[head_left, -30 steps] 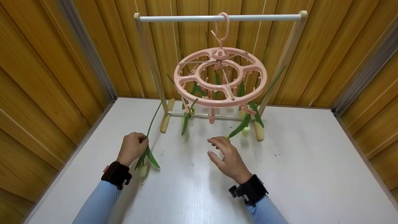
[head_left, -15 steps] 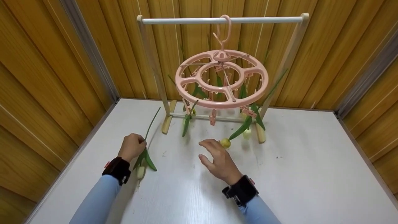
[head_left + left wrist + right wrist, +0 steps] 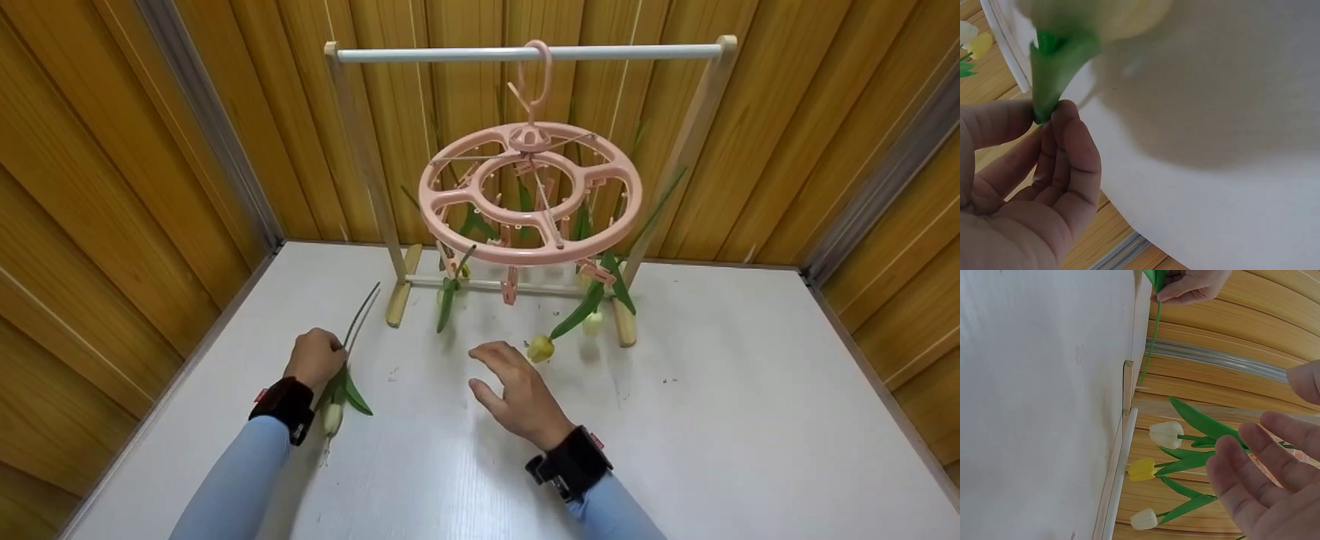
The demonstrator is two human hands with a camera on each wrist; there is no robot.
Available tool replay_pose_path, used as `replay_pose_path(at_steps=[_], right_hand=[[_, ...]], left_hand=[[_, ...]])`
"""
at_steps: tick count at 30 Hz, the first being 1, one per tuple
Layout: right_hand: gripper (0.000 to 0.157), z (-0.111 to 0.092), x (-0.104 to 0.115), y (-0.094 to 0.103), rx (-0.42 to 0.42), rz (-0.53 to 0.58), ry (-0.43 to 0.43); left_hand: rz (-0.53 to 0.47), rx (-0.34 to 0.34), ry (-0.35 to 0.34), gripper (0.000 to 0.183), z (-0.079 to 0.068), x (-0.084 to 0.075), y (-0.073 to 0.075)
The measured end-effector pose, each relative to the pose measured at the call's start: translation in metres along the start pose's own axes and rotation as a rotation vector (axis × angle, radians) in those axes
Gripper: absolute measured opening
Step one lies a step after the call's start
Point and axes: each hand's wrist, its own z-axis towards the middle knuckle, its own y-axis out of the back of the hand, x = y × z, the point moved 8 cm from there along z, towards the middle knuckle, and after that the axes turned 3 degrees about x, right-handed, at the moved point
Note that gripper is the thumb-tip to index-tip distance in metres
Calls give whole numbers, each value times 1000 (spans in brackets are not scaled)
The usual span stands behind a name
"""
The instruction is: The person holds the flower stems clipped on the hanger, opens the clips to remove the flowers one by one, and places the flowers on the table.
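Observation:
My left hand (image 3: 315,356) pinches the green stem of a white tulip (image 3: 332,418) between thumb and fingertips, low over the left of the table. Its bloom points toward me and its stem end reaches up to the right. In the left wrist view the leaf base (image 3: 1053,79) is between the fingertips. My right hand (image 3: 517,394) hovers with spread, relaxed fingers and holds nothing. A yellow tulip (image 3: 541,348) hangs just beyond it, bloom down. Above both hands hangs a pink round clip hanger (image 3: 517,256), with several tulips in its clips.
The hanger hooks onto a white rod (image 3: 420,55) of a stand with wooden feet (image 3: 625,321). An unoccupied pink clip (image 3: 510,286) dangles at the front. Another white tulip (image 3: 592,323) hangs at the right. Wood-slat walls close off the back and sides of the white table (image 3: 720,435).
My left hand has come slightly down with the white tulip, whose stem end has dropped. My right hand has drifted left and toward me, uncovering the yellow bloom.

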Motion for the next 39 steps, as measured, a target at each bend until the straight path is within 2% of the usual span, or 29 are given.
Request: replay_pose_path(at_steps=[13,20,26,39], right_hand=[[40,-3,-2,-8,60,-39,-10],[42,-4,-2,-9,83,-43,-18],[41,-5,-3,-7,83,-25,-20],[40,-3,-5,0,72,-15,-20]], left_hand=[[-28,34,86,17,6,13,-9],[-13,28,66,17,4,13,-8],[22,36,0,19,1,11,-6],[58,180,-2,22,-5,0,-7]])
